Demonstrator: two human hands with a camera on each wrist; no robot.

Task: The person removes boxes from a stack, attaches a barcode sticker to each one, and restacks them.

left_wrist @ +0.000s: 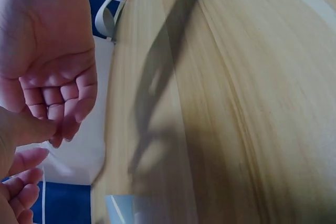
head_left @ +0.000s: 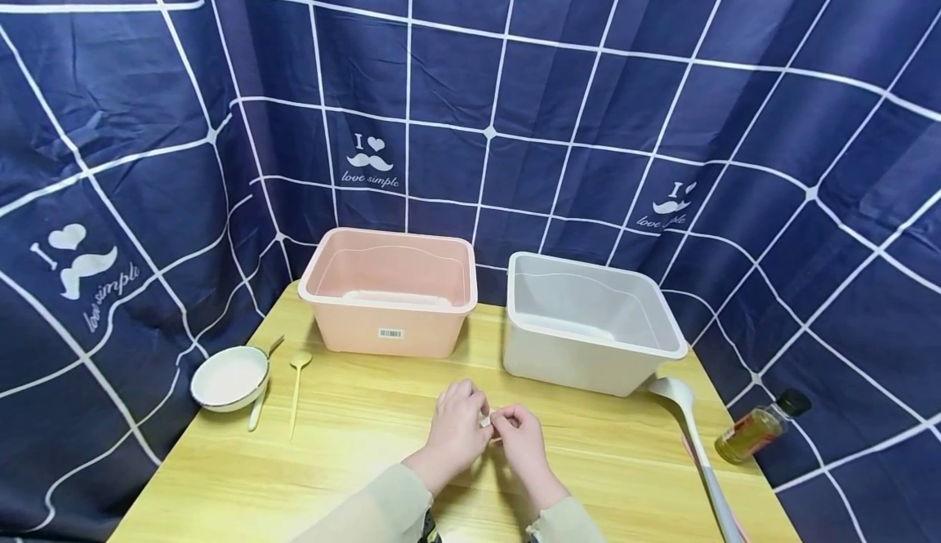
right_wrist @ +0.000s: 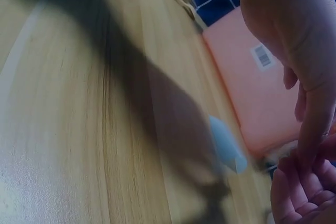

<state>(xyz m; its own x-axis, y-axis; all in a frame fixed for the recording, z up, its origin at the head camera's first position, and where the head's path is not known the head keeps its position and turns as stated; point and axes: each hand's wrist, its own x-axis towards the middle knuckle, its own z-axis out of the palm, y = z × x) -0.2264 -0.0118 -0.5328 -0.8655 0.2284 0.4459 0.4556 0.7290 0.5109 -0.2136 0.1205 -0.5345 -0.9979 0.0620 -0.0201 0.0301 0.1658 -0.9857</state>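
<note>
Beige sleeves (head_left: 390, 500) are ending behind the left hand (head_left: 457, 425) and right hand (head_left: 524, 445), which are pinching a partly hidden pale item (head_left: 484, 420).

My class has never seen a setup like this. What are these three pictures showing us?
This is no robot, just a person's bare left hand and right hand. The widest picture comes from a camera on the head; the other two, from the left and right wrists. On the wooden table are a pink bin, a grey bin, a white bowl, a yellow spoon, a grey ladle and, near the right edge, a bottle. Together the hands seem to pinch something small and pale, too hidden to name.
</note>
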